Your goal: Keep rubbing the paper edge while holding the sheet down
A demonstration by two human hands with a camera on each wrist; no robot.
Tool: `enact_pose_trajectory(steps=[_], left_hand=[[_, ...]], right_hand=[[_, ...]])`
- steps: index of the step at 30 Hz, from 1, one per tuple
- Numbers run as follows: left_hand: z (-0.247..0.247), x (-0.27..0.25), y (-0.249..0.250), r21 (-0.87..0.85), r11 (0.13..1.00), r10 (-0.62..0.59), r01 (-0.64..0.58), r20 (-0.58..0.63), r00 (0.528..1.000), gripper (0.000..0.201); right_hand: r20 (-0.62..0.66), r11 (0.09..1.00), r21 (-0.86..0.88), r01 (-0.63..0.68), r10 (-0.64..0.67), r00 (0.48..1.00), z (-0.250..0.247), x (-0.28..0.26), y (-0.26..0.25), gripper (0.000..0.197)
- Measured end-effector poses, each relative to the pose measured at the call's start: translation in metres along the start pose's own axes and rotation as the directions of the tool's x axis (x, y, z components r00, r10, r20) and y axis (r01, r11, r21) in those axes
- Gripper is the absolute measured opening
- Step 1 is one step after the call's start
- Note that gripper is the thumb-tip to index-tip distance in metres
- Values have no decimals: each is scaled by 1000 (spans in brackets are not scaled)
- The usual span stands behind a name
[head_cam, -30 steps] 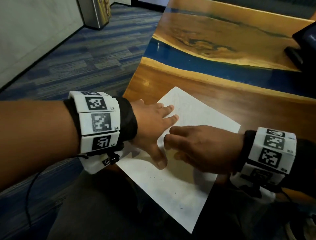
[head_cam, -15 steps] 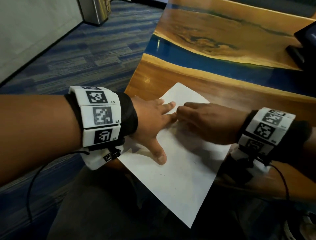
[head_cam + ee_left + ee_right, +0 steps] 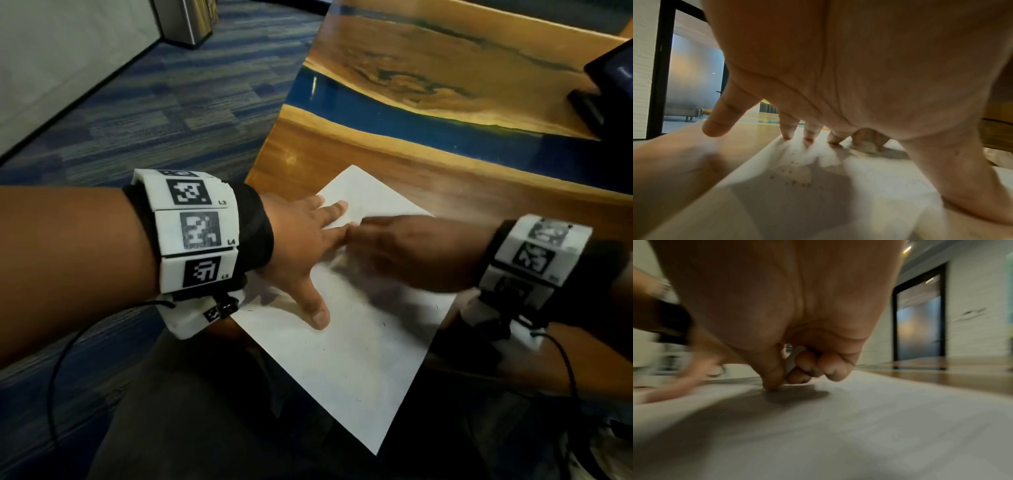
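A white sheet of paper [image 3: 342,370] lies slantwise on the wooden table [image 3: 479,178], its near corner hanging past the table edge. My left hand [image 3: 308,240] lies flat on the sheet's left part, fingers spread, thumb and fingertips pressing down, as the left wrist view shows [image 3: 838,81]. My right hand [image 3: 404,253] is blurred and sits on the paper beside the left fingertips. In the right wrist view its fingers are curled, the thumb [image 3: 770,378] presses on the paper [image 3: 859,426], and a thin grey paper edge shows pinched between thumb and fingers.
The table has a blue strip [image 3: 394,113] running across it. A dark device [image 3: 609,78] stands at the far right. Left of the table lies blue striped carpet [image 3: 137,102] with a metal bin [image 3: 186,20]. My dark-clothed lap [image 3: 205,428] is under the paper's overhang.
My right hand slid along the paper, from the near middle away to beside the left fingertips. The sheet's right corner no longer sticks out. The left hand stayed pressed in place.
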State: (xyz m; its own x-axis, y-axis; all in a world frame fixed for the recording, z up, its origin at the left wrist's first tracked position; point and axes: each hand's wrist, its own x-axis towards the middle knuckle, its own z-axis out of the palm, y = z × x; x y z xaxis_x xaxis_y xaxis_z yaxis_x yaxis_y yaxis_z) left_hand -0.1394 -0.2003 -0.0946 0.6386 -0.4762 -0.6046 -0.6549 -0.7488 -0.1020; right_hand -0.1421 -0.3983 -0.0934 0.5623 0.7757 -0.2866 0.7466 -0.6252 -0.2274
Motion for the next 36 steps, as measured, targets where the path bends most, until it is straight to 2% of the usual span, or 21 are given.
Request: enact_pose_trajectory(steps=[2, 6, 7, 10, 11, 12, 15, 16, 18, 20, 24, 28, 30, 32, 33, 36], left_hand=[[0, -1, 1, -3, 1000, 6, -6, 2, 1000, 133], [0, 0, 0, 5, 1000, 0, 0, 8, 1000, 134], [0, 0, 0, 5, 1000, -1, 1, 6, 1000, 135], [0, -1, 0, 10, 1000, 1, -1, 2, 1000, 134], [0, -1, 0, 8, 1000, -1, 1, 4, 1000, 134], [0, 0, 0, 6, 1000, -3, 3, 5, 1000, 135], [-1, 1, 0, 2, 1000, -5, 5, 22, 1000, 134], [-2, 1, 0, 2, 1000, -3, 3, 24, 1000, 134], [-3, 1, 2, 4, 1000, 3, -3, 18, 1000, 133], [-3, 0, 3, 9, 1000, 1, -1, 17, 1000, 132], [-4, 2, 3, 20, 1000, -14, 14, 29, 999, 134], [-5, 1, 4, 15, 1000, -4, 4, 19, 1000, 134], [-3, 1, 4, 15, 1000, -8, 8, 16, 1000, 134], [-3, 2, 4, 19, 1000, -19, 19, 25, 1000, 135], [-4, 2, 4, 23, 1000, -20, 19, 25, 999, 135], [-6, 2, 5, 26, 1000, -12, 11, 26, 1000, 133]], right_hand=[[-36, 998, -17, -61, 60, 998, -4, -1, 8, 28], [52, 989, -3, 147, -146, 988, 11, -8, -25, 22], [64, 990, -5, 142, -141, 988, 8, -7, -24, 23], [37, 1000, -14, 1, 0, 999, -5, -4, 2, 32], [17, 999, -34, 7, -6, 1000, -4, -4, 4, 32], [9, 998, -46, 49, -48, 999, -1, -6, 1, 29], [86, 978, -45, 205, -201, 976, 12, -11, -18, 26], [92, 983, -40, 181, -177, 980, 9, -9, -16, 26], [57, 998, -44, 53, -51, 997, -3, -7, -1, 30], [31, 995, -95, 21, -18, 999, -7, -9, 6, 33], [118, 969, -85, 230, -219, 968, 8, -16, -18, 24], [37, 995, -95, 41, -38, 999, -3, -9, 6, 37], [34, 987, -108, 118, -115, 993, 2, -12, -3, 32], [106, 972, -83, 221, -212, 972, 10, -17, -21, 24], [118, 972, -83, 221, -211, 970, 10, -17, -23, 22], [32, 994, -107, 35, -32, 999, -4, -11, -2, 27]])
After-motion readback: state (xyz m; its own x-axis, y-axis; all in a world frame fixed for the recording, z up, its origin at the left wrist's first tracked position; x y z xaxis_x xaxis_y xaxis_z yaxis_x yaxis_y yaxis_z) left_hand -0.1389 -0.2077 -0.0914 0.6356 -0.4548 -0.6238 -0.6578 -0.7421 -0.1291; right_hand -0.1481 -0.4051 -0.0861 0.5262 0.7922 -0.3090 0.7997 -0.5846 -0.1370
